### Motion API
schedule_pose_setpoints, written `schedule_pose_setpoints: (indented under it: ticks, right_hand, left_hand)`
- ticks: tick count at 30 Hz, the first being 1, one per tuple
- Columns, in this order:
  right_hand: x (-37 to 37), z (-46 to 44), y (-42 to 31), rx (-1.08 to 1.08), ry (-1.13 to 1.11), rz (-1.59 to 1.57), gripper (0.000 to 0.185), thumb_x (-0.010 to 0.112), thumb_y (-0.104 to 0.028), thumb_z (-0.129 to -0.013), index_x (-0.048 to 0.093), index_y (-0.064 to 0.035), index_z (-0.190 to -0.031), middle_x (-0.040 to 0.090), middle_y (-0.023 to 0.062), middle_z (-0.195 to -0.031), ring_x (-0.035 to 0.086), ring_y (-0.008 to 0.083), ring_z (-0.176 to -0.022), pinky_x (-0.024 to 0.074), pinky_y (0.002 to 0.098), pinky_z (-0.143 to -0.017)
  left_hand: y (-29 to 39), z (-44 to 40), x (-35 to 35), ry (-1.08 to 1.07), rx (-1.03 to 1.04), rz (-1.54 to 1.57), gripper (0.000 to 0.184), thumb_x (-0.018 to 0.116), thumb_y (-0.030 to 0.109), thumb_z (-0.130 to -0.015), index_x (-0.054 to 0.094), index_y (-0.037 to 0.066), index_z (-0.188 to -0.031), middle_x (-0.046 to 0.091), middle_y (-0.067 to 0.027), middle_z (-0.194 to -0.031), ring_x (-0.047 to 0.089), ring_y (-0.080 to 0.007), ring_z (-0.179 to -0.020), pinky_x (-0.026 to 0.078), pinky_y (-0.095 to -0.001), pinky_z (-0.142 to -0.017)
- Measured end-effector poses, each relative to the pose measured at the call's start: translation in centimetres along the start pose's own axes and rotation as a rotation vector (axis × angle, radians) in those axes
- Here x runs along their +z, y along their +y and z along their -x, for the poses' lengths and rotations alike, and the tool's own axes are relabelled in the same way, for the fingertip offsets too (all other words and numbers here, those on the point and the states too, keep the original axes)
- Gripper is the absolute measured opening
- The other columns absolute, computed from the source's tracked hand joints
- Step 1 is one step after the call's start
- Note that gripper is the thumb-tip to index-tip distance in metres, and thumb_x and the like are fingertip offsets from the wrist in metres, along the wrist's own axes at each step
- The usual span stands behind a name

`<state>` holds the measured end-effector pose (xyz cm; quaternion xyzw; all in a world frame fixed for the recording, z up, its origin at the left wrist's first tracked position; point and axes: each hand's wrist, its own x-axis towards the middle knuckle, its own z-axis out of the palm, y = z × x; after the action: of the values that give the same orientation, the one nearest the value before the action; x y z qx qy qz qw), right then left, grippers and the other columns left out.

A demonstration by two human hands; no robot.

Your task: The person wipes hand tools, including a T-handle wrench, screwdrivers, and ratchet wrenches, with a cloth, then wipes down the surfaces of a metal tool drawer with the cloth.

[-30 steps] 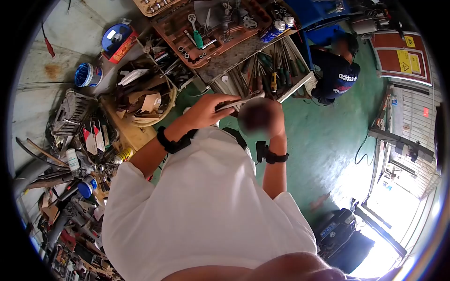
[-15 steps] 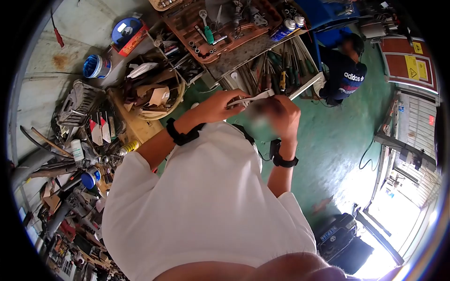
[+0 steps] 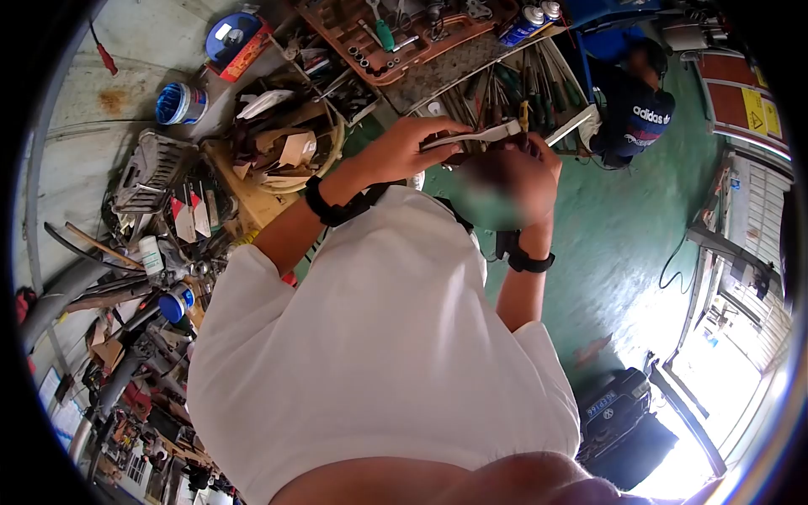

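Note:
My left hand is closed around one end of a flat, light-grey wrench, which points to the right. The wrench's far end reaches the fingers of my right hand. That hand is curled around something dark, and a blur hides most of it, so its kind does not show. Both hands are in front of my chest, just short of an open drawer full of screwdrivers and other long-handled tools.
Beyond the drawer lies an orange-brown socket case with a green-handled ratchet. Two spray cans stand beside it. A round bin of cardboard scraps is at left. At right, a person crouches near a blue cabinet.
Both hands have moved a little forward and to the right, bringing the wrench closer to the drawer. The whole view has shifted slightly. Each hand keeps its hold.

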<state>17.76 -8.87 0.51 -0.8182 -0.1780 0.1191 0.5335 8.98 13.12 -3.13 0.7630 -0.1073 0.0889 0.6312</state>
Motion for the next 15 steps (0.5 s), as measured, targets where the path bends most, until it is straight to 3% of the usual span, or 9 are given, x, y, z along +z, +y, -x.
schedule_pose_setpoints:
  ticks: [1,3,4,6,7,9,11,15]
  right_hand:
    - [0.0,0.0,0.3,0.0,-0.001,-0.002,0.019,0.07,-0.013,-0.083,0.062,0.0043,-0.088,0.052,-0.0026,-0.065,0.043,0.0054,-0.062,0.0384,0.0219,-0.057]
    - [0.2,0.2,1.5,0.133,-0.066,-0.438,0.021,0.065,-0.014,-0.084,0.062,0.0044,-0.093,0.059,0.0007,-0.075,0.051,0.0072,-0.068,0.0429,0.0242,-0.063]
    - [0.1,0.4,2.3,0.134,-0.069,-0.439,0.021,0.065,-0.014,-0.084,0.062,0.0044,-0.093,0.059,0.0007,-0.075,0.051,0.0072,-0.068,0.0429,0.0242,-0.063]
    - [0.3,1.0,2.7,0.347,-0.081,-0.724,0.03,0.062,-0.019,-0.082,0.062,0.0047,-0.1,0.065,0.0049,-0.086,0.058,0.011,-0.075,0.0462,0.0261,-0.069]
    - [0.5,1.6,2.0,0.358,-0.081,-0.727,0.03,0.062,-0.019,-0.082,0.062,0.0047,-0.1,0.065,0.0049,-0.086,0.058,0.011,-0.075,0.0462,0.0261,-0.069]
    - [0.7,2.7,-0.1,0.38,-0.108,-0.84,0.041,0.063,-0.025,-0.078,0.062,0.0052,-0.106,0.066,0.0062,-0.09,0.061,0.015,-0.078,0.0486,0.0271,-0.072]
    - [0.8,3.5,0.1,0.2,-0.12,-0.701,0.044,0.066,-0.029,-0.076,0.064,0.006,-0.104,0.066,0.0062,-0.088,0.061,0.0147,-0.078,0.0487,0.0254,-0.074]
    - [0.4,3.2,0.7,-0.079,0.039,-0.502,0.039,0.073,-0.024,-0.075,0.066,0.0078,-0.096,0.065,0.0052,-0.078,0.057,0.0098,-0.071,0.0468,0.0241,-0.067]
  left_hand:
    - [0.0,0.1,-0.1,0.0,-0.001,-0.002,0.029,0.065,0.008,-0.092,0.062,0.002,-0.12,0.07,-0.0117,-0.1,0.068,-0.015,-0.088,0.053,-0.0284,-0.076]
    - [0.0,0.5,-0.4,-0.012,-0.029,0.039,0.033,0.067,0.007,-0.09,0.062,0.003,-0.122,0.07,-0.0107,-0.097,0.068,-0.0174,-0.084,0.053,-0.0298,-0.072]
    - [0.1,0.6,-0.6,-0.011,-0.031,0.037,0.033,0.067,0.007,-0.09,0.062,0.003,-0.122,0.07,-0.0107,-0.097,0.068,-0.0174,-0.084,0.053,-0.0298,-0.072]
    - [0.3,0.9,-1.0,-0.05,0.085,-0.191,0.04,0.07,0.004,-0.085,0.064,0.01,-0.124,0.067,-0.0093,-0.09,0.066,-0.0225,-0.076,0.052,-0.032,-0.067]
    - [0.5,0.9,-1.1,-0.053,0.076,-0.188,0.04,0.07,0.004,-0.085,0.064,0.01,-0.124,0.067,-0.0093,-0.09,0.066,-0.0225,-0.076,0.052,-0.032,-0.067]
    - [1.0,0.8,-1.7,-0.092,0.183,-0.352,0.047,0.07,0.009,-0.083,0.062,0.022,-0.128,0.059,-0.0073,-0.083,0.062,-0.0263,-0.071,0.05,-0.0365,-0.064]
    - [1.9,0.8,-2.3,-0.125,0.171,-0.39,0.05,0.071,0.01,-0.081,0.062,0.025,-0.127,0.061,-0.005,-0.088,0.062,-0.0247,-0.072,0.05,-0.0367,-0.064]
    - [2.6,0.5,-2.7,-0.149,0.189,-0.38,0.048,0.07,0.011,-0.083,0.063,0.025,-0.127,0.062,-0.0027,-0.087,0.063,-0.0231,-0.073,0.051,-0.0356,-0.064]
